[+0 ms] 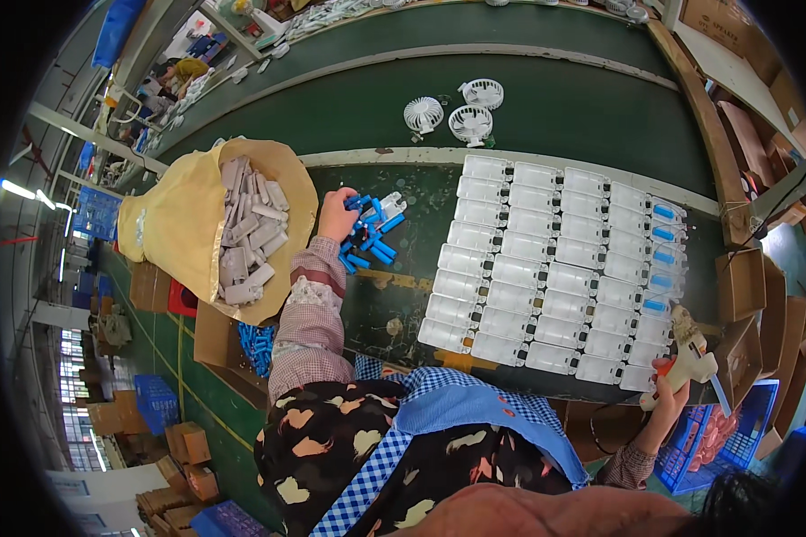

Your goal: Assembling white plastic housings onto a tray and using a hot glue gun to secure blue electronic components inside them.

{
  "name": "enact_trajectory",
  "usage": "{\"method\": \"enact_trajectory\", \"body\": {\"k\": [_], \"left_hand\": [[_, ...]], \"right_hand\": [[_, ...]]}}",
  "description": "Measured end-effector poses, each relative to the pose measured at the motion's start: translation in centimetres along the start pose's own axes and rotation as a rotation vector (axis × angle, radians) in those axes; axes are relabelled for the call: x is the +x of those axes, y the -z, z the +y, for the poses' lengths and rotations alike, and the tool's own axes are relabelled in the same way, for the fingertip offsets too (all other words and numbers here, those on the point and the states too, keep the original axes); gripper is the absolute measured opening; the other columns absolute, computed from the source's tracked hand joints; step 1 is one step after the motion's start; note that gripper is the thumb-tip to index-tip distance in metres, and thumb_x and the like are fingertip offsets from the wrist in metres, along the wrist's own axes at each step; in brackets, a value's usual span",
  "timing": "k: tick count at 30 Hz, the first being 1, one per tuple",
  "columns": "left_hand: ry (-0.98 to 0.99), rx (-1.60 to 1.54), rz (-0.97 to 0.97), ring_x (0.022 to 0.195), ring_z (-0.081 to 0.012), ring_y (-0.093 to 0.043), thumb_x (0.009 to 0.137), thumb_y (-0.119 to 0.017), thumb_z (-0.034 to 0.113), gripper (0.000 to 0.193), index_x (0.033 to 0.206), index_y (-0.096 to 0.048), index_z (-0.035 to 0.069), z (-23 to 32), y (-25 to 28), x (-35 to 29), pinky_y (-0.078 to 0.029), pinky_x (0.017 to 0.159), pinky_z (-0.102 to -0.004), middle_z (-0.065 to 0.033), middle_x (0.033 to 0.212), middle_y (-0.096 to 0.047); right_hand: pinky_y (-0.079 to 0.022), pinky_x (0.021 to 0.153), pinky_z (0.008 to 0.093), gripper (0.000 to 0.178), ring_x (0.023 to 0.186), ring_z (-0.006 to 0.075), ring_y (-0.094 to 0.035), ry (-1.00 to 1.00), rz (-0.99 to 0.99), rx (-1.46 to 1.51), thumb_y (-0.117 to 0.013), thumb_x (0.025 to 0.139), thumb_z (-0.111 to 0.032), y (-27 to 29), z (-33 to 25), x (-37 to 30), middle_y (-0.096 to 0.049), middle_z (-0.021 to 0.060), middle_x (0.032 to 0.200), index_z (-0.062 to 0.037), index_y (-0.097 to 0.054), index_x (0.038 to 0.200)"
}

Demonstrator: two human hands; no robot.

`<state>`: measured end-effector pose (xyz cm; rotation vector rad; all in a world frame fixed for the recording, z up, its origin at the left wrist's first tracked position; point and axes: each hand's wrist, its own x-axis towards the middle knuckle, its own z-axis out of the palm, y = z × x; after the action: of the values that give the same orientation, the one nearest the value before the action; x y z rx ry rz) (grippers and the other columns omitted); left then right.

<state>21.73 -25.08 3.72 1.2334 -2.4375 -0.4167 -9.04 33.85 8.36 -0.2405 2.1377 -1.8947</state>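
My left hand [336, 215] is at the edge of a small pile of blue cylindrical batteries [383, 251] on the green table, its fingers closed on one of them. A clear plastic piece [391, 204] lies among the batteries. At the lower right, my right hand [664, 398] grips a hot glue gun [692, 361] with a glue stick poking out of its back. The gun's nozzle is close to the rows of white plastic cases [521, 272]. Several cases in the rightmost column hold a blue battery [662, 257].
An open yellow sack [177, 224] of pale plastic parts [261, 224] stands left of my left arm. Below it is a cardboard box [219, 345] with more blue batteries. Three white fans [471, 124] lie on the green conveyor [564, 107] beyond. A blue crate [681, 456] stands at the right.
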Motion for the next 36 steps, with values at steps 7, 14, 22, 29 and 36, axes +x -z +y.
{"method": "enact_trajectory", "body": {"k": [7,14,22,29,36], "left_hand": [[0.082,0.111,0.390,0.096,-0.0334,-0.050,0.066,-0.056,-0.006,0.032,0.093,-0.062,0.009,2.2,1.1,0.1,-0.041,0.084,-0.0411,-0.0141,0.097,-0.055],[0.062,0.413,-0.011,0.096,-0.0324,-0.049,0.063,-0.066,0.014,0.015,0.078,-0.070,0.017,3.6,-0.6,2.0,-0.044,0.079,-0.0425,-0.0089,0.096,-0.057],[0.090,0.383,0.171,0.096,-0.0317,-0.046,0.064,-0.066,0.013,0.011,0.074,-0.066,0.010,3.9,-2.0,2.4,-0.041,0.078,-0.0440,-0.0074,0.094,-0.054],[0.130,-0.460,0.399,0.064,-0.0139,-0.057,0.076,-0.064,0.006,0.017,0.091,-0.059,0.002,2.2,-0.7,2.8,-0.048,0.058,-0.0281,-0.0056,0.074,-0.060],[-0.019,-0.205,0.490,0.070,-0.0219,-0.059,0.076,-0.064,0.009,0.023,0.099,-0.060,0.007,4.5,2.1,2.0,-0.048,0.064,-0.0335,-0.0098,0.077,-0.061]], "right_hand": [[-0.039,0.061,0.0201,0.042,0.072,0.0092,-0.052,0.006,-0.017,0.000,-0.054,0.073,-0.005,-0.2,-0.3,0.3,-0.062,0.0084,0.096,0.0029,-0.049,0.115],[-0.041,0.064,0.0215,0.044,0.074,0.0115,-0.054,0.036,-0.036,-0.002,-0.056,0.073,-0.006,1.3,1.7,0.4,-0.062,0.0098,0.096,0.0037,-0.050,0.115],[-0.043,0.072,0.0249,0.046,0.085,0.0154,-0.056,0.033,-0.055,0.048,-0.053,0.074,-0.004,1.2,1.7,0.5,-0.060,0.0124,0.100,0.0056,-0.046,0.119],[-0.043,0.073,0.0254,0.047,0.086,0.0163,-0.056,0.027,-0.066,0.032,-0.053,0.074,-0.005,1.3,1.8,0.8,-0.060,0.0126,0.099,0.0055,-0.046,0.119],[-0.043,0.071,0.0247,0.045,0.084,0.0153,-0.056,0.045,-0.074,0.031,-0.054,0.076,-0.007,2.0,2.7,0.8,-0.061,0.0120,0.099,0.0044,-0.047,0.119]]}}
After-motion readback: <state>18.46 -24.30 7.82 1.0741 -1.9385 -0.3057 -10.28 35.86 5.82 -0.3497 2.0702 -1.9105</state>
